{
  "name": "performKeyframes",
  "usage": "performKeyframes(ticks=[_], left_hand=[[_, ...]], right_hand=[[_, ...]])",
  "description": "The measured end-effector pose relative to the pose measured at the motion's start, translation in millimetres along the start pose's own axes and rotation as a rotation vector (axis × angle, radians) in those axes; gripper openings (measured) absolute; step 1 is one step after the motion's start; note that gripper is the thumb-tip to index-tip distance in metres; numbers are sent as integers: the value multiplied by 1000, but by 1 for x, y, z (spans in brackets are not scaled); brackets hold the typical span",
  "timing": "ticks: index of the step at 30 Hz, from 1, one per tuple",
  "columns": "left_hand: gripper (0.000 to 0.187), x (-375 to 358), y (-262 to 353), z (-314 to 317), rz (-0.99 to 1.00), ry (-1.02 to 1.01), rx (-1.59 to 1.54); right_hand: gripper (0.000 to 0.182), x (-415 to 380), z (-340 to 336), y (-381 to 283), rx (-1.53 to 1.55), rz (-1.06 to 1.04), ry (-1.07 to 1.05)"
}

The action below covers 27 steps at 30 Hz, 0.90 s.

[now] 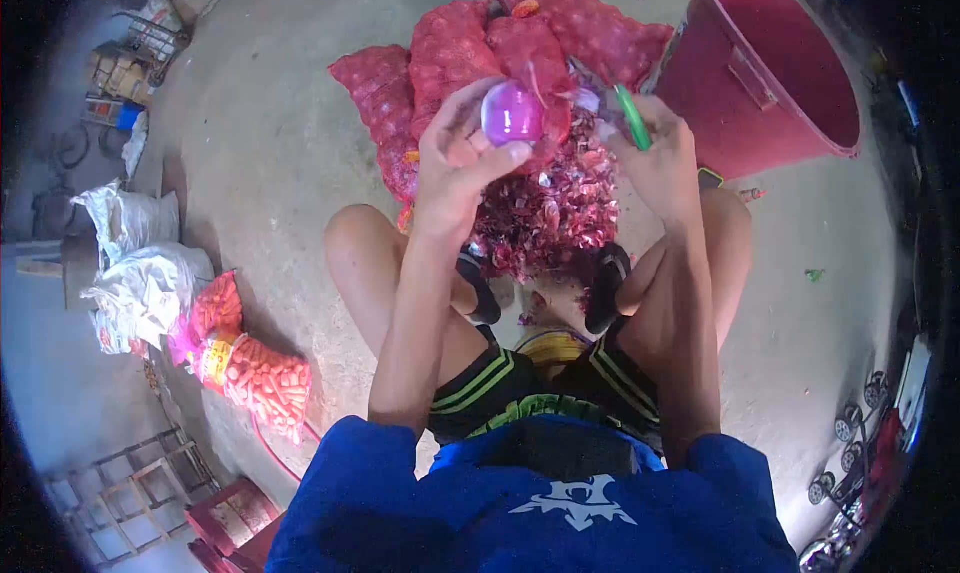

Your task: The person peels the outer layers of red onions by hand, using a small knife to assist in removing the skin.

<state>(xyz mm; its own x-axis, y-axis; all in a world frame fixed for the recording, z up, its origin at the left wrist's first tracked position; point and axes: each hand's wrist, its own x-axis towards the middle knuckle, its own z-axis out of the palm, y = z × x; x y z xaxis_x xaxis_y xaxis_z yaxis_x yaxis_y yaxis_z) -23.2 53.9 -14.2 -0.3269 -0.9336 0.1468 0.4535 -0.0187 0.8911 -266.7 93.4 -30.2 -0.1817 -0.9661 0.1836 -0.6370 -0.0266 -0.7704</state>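
My left hand (450,163) is closed around a shiny purple onion (512,114), its smooth side facing up. To the right, my right hand (662,163) grips a green-handled knife (632,118); the blade is blurred and hard to make out. A pale purple scrap shows between the two hands, apart from the onion. Below them lies a heap of dark red onion skins (550,213) on the floor, between my feet. Just beyond my hands are several full red mesh sacks of onions (450,53).
A large red tub (770,83) stands at the upper right, close to my right hand. On the left lie a mesh bag of carrots (265,378) and white sacks (150,283). A wheeled metal frame (850,453) is at the far right, on the concrete floor (270,153).
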Motion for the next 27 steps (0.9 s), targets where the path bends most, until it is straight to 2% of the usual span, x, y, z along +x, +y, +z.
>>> performKeyframes(ticks=[2,4,6,7,12,14,16,18,19,20,22,23,24,26,27], left_hand=[[79,-1,-1,5,12,19,39],[79,-3,-3,5,94,-38,320],[81,-5,-3,7,81,-46,407],[80,-5,-3,10,68,-61,439],[80,-8,-5,14,57,-106,444],[83,-7,-8,12,34,-131,192],[81,-8,-12,6,66,-154,80],[77,-8,-11,4,-29,-142,-221],[71,-8,-12,6,-2,-122,-253],[71,-6,-12,4,2,-121,-249],[69,-4,-12,2,-36,-4,-324],[69,-3,-12,0,-39,38,-330],[69,-2,-10,-1,-39,45,-328],[70,0,-8,-1,56,57,-183],[71,0,-8,0,82,62,-139]], right_hand=[[35,5,-2,-11,434,32,107],[38,11,-2,-8,464,46,91],[51,14,4,-12,495,-340,148],[65,1,-6,-32,612,-130,36],[77,4,10,-30,601,-106,103],[78,15,14,-18,699,-127,309],[72,18,10,1,695,-81,316],[63,21,5,13,120,-117,233],[57,17,0,16,-21,-41,78],[57,14,4,17,-18,-46,78],[55,6,10,7,136,-56,149],[55,5,8,2,296,-17,76],[55,6,10,-5,299,-16,69],[54,5,12,-17,671,-15,31],[57,2,8,-27,752,-3,-76]])
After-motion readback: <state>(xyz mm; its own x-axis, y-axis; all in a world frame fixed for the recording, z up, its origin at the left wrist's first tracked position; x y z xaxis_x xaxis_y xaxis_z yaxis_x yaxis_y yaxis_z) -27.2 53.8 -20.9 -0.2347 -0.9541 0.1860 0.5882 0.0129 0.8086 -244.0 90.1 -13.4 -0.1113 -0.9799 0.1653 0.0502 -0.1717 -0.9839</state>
